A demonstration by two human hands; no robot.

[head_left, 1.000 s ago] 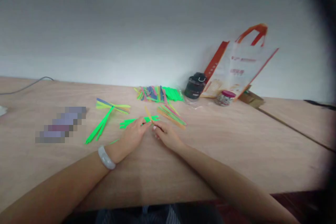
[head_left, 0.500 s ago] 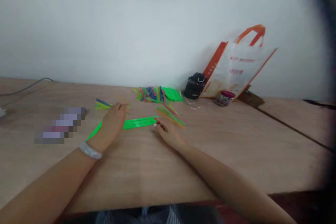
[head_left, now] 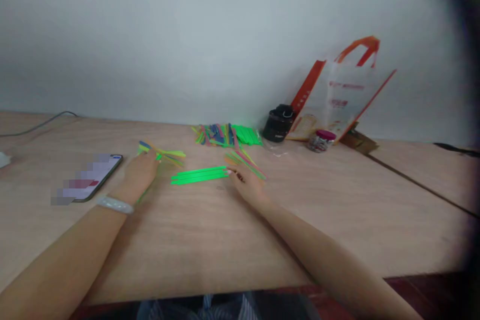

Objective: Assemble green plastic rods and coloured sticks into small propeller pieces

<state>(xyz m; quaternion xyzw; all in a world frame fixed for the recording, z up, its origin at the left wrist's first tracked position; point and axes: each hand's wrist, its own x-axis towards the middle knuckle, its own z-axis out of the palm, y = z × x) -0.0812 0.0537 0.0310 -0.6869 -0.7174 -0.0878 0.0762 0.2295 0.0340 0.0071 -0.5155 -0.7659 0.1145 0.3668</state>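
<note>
My left hand (head_left: 141, 172) lies over a crossed bunch of yellow, blue and green craft sticks (head_left: 170, 155), its fingertips on them. A thin green strip shows beneath the wrist side of the palm. Bright green sticks (head_left: 198, 175) lie side by side on the wooden table (head_left: 300, 225), between my hands. My right hand (head_left: 245, 184) has its fingertips at the right end of those green sticks. Just beyond it lies a loose fan of orange, pink and green sticks (head_left: 245, 162). Farther back sits a heap of multicoloured sticks (head_left: 225, 135) in clear plastic.
A smartphone (head_left: 90, 180) with a blurred screen lies left of my left hand. Along the wall stand a black flask (head_left: 279, 124), a pink-lidded jar (head_left: 320, 141) and a white-and-orange paper bag (head_left: 337, 100). A cable (head_left: 41, 124) runs along the far left.
My left hand has moved left onto the crossed bunch. The green sticks now lie straight and level between my hands, no longer splayed. The phone has come fully into view.
</note>
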